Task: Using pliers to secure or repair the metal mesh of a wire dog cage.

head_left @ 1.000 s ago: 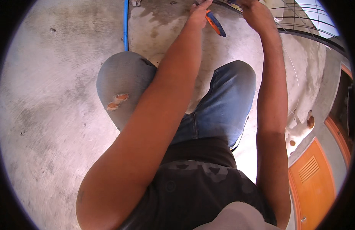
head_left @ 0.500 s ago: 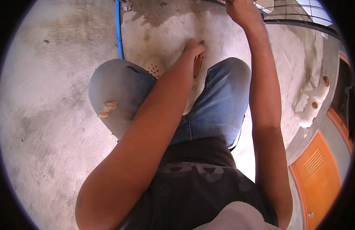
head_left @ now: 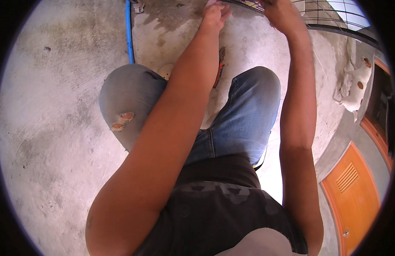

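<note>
My left hand point(head_left: 215, 16) reaches to the top edge of the view, beside the end of a black metal bar; its visible fingers are apart, and nothing shows in them. Farther right, my right hand point(head_left: 283, 16) is closed at the edge of a black wire-grid frame point(head_left: 329, 19). Its fingertips are partly hidden, and I cannot make out what they grip. Pliers with orange-red handles point(head_left: 219, 76) lie on the concrete floor between my knees, partly covered by my left forearm.
A blue pipe or hose point(head_left: 129, 36) runs along the floor at the upper left. A brown-and-white dog point(head_left: 358, 87) is on the floor at the right, above an orange door point(head_left: 353, 192). A beige perforated clog point(head_left: 165, 71) shows by my left knee.
My left hand has let go of the pliers on the floor and moved up to the black bar. My right hand has shifted slightly right. The dog has moved a little.
</note>
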The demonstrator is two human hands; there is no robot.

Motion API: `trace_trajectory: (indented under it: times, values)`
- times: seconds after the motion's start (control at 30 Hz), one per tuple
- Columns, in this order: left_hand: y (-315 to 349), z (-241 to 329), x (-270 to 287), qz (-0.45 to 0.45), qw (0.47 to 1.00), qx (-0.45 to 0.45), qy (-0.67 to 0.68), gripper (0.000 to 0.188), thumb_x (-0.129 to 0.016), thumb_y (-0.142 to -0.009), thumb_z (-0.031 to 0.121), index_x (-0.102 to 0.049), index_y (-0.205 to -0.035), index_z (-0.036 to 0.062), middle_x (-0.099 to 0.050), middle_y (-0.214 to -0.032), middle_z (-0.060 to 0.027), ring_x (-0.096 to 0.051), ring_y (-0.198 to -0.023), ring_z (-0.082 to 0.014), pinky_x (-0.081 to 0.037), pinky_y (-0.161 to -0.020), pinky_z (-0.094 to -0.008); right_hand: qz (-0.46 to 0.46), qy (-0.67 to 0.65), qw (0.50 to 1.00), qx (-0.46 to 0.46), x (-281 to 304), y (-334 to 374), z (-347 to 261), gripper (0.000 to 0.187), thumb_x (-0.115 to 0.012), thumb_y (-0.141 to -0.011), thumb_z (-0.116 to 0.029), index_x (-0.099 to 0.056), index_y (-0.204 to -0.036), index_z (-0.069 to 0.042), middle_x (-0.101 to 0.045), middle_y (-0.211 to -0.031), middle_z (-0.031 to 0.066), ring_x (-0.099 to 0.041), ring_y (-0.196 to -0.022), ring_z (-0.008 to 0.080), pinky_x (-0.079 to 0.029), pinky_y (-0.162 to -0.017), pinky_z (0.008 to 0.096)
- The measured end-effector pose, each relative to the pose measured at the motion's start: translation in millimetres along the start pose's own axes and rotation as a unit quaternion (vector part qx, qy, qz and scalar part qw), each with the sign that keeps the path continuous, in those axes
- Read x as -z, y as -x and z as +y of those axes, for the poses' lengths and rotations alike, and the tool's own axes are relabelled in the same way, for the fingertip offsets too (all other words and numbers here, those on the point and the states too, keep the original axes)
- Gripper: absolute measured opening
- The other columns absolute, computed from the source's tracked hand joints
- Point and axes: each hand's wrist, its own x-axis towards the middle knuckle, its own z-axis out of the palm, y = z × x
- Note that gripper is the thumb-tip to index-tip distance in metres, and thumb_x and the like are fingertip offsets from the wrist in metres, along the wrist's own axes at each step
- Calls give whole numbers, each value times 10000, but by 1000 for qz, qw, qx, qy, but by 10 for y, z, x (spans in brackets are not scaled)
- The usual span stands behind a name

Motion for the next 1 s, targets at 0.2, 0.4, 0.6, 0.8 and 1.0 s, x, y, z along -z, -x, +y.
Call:
trace_trajectory:
  times: [0.2,0.4,0.6,0.8,1.0]
  values:
    - [106,-43,-111,-27,998,29,39,344,-415,-873,-78,-439,-1205,7,-528,-1165,-168,-577,-1075,-321,-557,-876,-473,-2,33,999,-38,-204,-21,177,234,-526,-840,-107,-712,-969,-48,-671,-899,225,-648,-877,385,-506,-788,452]
    - [41,7,-132,-8,997,57,59,298,-420,-873,-75,-421,-1169,-45,-520,-1138,-197,-563,-1091,-333,-548,-898,-485,26,26,997,-72,-56,-23,-98,229,-529,-834,-104,-710,-961,-45,-664,-886,236,-644,-874,393,-508,-788,460]
    - [118,-24,-221,-13,997,50,66,266,-411,-871,-73,-433,-1137,-70,-500,-1136,-199,-558,-1065,-331,-549,-888,-467,10,19,997,-69,-131,-64,149,234,-532,-833,-104,-711,-971,-42,-667,-914,231,-646,-894,383,-507,-800,455]
    - [-132,66,50,-25,998,38,53,213,-408,-874,-55,-453,-1081,-58,-519,-1089,-185,-570,-1014,-322,-555,-872,-459,-18,-6,998,-60,-36,-95,-44,243,-523,-836,-113,-712,-970,-42,-670,-925,226,-649,-895,379,-509,-812,452]
    - [-164,-2,6,-32,999,34,22,155,-440,-881,-32,-509,-1020,-42,-567,-1013,-138,-597,-965,-280,-564,-853,-441,-12,15,998,-52,-329,-182,155,250,-507,-821,-105,-717,-947,-56,-666,-918,236,-649,-889,384,-508,-808,464]
